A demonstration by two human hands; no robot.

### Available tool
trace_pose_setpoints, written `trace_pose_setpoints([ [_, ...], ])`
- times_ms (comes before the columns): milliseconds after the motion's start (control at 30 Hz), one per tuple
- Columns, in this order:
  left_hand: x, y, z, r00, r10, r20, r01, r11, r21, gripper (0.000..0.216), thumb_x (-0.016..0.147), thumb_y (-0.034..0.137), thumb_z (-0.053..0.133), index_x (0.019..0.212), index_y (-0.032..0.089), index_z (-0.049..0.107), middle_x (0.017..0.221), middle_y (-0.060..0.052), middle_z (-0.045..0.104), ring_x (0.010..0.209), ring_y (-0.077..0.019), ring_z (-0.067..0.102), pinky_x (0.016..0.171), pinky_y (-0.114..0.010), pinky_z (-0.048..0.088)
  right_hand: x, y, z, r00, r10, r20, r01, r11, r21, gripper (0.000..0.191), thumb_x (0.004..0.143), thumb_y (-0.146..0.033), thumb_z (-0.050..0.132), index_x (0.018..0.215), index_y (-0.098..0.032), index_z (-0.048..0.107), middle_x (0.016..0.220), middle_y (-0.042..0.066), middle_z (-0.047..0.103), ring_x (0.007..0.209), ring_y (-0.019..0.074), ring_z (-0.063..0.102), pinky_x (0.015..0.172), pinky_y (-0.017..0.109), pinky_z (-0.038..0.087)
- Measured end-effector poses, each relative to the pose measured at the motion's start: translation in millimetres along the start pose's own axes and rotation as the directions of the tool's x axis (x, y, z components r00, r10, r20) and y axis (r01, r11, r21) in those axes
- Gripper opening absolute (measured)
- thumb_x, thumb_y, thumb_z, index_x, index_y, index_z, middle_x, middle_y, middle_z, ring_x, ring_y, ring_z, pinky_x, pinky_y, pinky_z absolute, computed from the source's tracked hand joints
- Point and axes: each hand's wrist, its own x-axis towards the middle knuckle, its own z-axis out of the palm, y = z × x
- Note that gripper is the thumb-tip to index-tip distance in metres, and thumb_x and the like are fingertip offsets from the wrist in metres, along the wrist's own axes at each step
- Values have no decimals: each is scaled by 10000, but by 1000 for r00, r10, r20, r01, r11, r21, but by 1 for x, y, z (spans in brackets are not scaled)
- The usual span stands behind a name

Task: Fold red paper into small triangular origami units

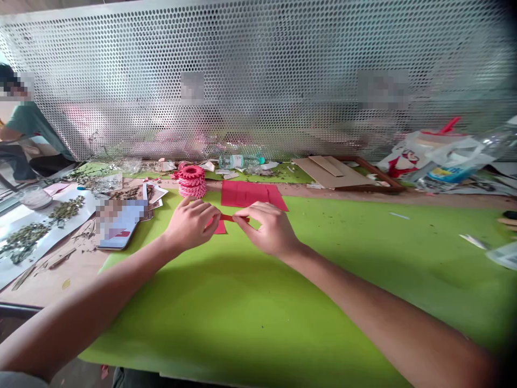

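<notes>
Between my hands, above the green mat (242, 302), stretches a narrow red paper strip (227, 217). My left hand (191, 223) pinches its left end, and my right hand (270, 227) pinches the right end between thumb and fingers. Under the strip lies a small red paper piece (220, 228), partly covered by my left hand. Just beyond my hands are flat red paper sheets (246, 194). To their left, behind my left hand, stands a stack of red and pink ruffled rings (192, 182).
A phone (121, 223) and dried plant bits (67, 210) lie at left. Along the back are a plastic bottle (238, 160), cardboard pieces (333, 171) and a plastic bag (440, 159). A perforated metal panel (258, 64) rises behind. A person (38, 126) sits at far left.
</notes>
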Motion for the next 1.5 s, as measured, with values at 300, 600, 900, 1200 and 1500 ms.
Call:
trace_pose_setpoints([
  [300,-3,7,-2,995,-19,96,28,996,-87,268,970,366,499,1073,195,678,1011,-67,752,903,-215,667,863,-346,428,-2,2,2,996,-42,74,42,999,-2,141,921,-220,594,860,-169,710,774,63,742,690,182,663,661,318,507],
  [600,-1,-6,0,988,-83,132,93,993,-70,268,978,248,454,885,194,699,842,-48,754,756,-188,665,787,-323,426,1,24,-7,998,15,63,-10,997,-75,149,906,-230,601,855,-171,728,794,59,757,728,191,693,671,319,541],
  [900,-2,-4,3,928,-228,294,315,902,-294,257,953,286,479,908,195,715,890,-50,764,781,-209,683,760,-310,465,2,16,-7,982,137,131,-141,990,27,213,886,-329,624,1006,-175,708,960,74,762,821,201,718,701,317,580],
  [1200,-1,5,1,855,-323,405,499,722,-479,253,930,329,495,890,181,697,872,-35,751,739,-167,649,610,-220,425,2,4,-1,887,305,347,-399,886,239,269,908,-375,590,817,-160,725,765,49,746,636,180,654,555,272,488],
  [1500,1,3,-2,859,-333,389,502,700,-508,207,902,304,527,876,183,693,844,-33,740,714,-160,646,610,-226,443,2,9,-2,877,347,331,-444,849,285,287,924,-370,554,801,-161,707,741,47,727,636,175,657,563,280,507],
])
